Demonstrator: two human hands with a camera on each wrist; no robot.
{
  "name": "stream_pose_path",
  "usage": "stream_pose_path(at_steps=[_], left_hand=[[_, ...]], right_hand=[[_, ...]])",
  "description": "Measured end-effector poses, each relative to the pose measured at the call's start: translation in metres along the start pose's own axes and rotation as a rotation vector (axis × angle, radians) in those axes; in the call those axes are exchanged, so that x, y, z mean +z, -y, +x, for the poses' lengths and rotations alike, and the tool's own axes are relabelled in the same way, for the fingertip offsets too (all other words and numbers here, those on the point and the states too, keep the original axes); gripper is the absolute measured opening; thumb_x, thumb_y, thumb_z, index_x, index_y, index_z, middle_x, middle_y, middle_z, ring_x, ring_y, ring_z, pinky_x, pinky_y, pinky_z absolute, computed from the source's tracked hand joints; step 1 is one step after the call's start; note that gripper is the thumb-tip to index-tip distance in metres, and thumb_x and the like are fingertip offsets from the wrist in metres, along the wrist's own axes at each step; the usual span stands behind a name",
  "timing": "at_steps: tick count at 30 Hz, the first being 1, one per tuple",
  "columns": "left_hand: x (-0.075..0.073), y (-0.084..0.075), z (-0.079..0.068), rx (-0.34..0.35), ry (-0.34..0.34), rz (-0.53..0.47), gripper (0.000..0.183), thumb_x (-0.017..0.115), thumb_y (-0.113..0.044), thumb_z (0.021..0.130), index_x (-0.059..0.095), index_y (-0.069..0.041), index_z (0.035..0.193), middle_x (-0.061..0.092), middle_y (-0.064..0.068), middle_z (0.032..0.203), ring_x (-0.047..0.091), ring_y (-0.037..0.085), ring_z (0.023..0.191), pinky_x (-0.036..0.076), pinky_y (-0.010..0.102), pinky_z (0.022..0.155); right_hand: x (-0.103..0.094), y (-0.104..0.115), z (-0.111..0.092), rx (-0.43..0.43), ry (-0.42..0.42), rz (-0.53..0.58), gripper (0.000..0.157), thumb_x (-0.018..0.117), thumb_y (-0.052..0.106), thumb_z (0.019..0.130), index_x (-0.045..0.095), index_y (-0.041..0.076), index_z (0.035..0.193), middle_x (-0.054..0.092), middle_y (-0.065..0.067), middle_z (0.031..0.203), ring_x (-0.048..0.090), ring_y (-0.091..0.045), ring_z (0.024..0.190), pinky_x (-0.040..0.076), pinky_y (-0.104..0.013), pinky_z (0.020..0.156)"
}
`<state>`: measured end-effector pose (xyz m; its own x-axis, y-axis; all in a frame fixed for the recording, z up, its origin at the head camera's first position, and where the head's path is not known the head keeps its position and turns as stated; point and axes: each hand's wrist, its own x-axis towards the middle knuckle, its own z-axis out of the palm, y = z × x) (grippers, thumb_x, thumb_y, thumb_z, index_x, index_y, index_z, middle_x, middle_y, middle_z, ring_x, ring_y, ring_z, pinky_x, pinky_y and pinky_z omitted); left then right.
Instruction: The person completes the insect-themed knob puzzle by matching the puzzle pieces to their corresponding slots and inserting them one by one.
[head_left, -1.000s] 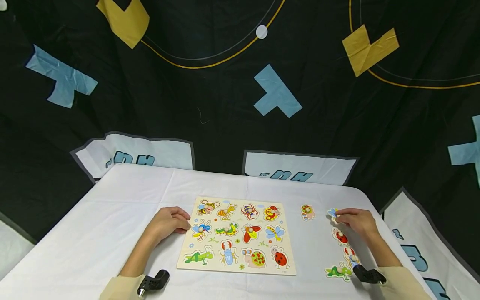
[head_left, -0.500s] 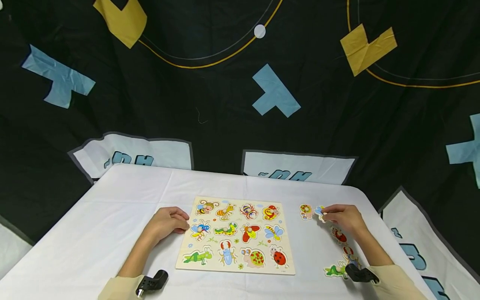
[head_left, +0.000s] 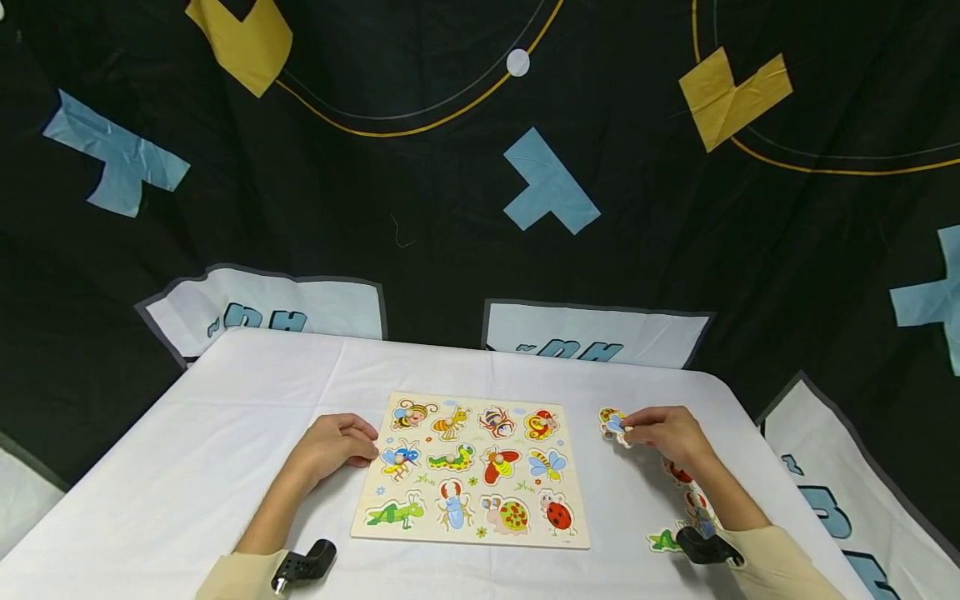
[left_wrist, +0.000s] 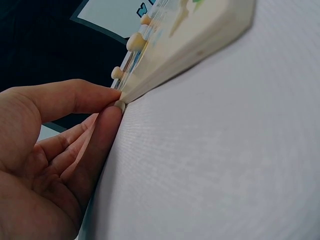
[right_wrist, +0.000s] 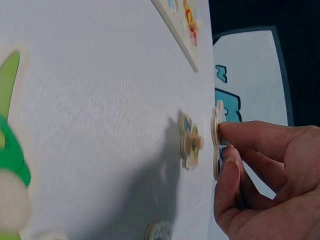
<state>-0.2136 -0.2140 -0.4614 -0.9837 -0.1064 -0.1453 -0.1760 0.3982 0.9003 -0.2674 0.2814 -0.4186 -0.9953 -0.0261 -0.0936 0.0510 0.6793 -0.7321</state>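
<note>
My right hand (head_left: 671, 435) pinches a dragonfly puzzle piece (right_wrist: 217, 145) with pale blue wings between thumb and fingers, lifted off the table. In the head view it overlaps a snail puzzle piece (head_left: 606, 414), which lies on the cloth with its wooden knob (right_wrist: 196, 143) upward. My left hand (head_left: 330, 450) pinches the left edge of the wooden insect puzzle board (head_left: 429, 533) with thumb and index finger (left_wrist: 75, 96). Knobbed pieces sit in the board's upper two rows; the dragonfly, grasshopper, stag beetle, snail and lower ladybug spots show pictures without knobs.
Right of the board lie a ladybug piece (head_left: 678, 473), a stag beetle piece (head_left: 699, 507) and a grasshopper piece (head_left: 663, 542), partly under my right forearm. A white cloth covers the table (head_left: 225, 450). A black curtain (head_left: 420, 208) hangs behind.
My right hand has carried the dragonfly piece leftward from above the ladybug piece to over the snail piece. The left hand stays at the board's edge.
</note>
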Motion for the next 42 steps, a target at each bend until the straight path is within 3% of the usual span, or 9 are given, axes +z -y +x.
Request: stream_pose_path(at_steps=[24, 42], left_hand=[[0.000, -0.001, -0.001, -0.012, 0.006, -0.018, 0.028, 0.079, -0.002, 0.074, 0.067, 0.004, 0.099, 0.072, 0.006, 0.076, 0.067, 0.016, 0.069, 0.059, 0.028, 0.064], [-0.001, 0.001, 0.000, -0.009, 0.008, -0.025, 0.028, 0.079, -0.002, 0.074, 0.068, 0.004, 0.098, 0.072, 0.005, 0.076, 0.067, 0.016, 0.069, 0.059, 0.028, 0.063]], right_hand=[[0.048, 0.029, 0.004, -0.040, 0.081, 0.060, 0.019, 0.082, 0.004, 0.073, 0.080, 0.004, 0.092, 0.071, -0.007, 0.098, 0.057, -0.019, 0.084, 0.049, -0.029, 0.067], [0.067, 0.043, -0.001, -0.089, 0.204, 0.044, 0.017, 0.083, 0.005, 0.071, 0.080, 0.008, 0.088, 0.072, -0.002, 0.091, 0.054, -0.017, 0.074, 0.047, -0.030, 0.064]])
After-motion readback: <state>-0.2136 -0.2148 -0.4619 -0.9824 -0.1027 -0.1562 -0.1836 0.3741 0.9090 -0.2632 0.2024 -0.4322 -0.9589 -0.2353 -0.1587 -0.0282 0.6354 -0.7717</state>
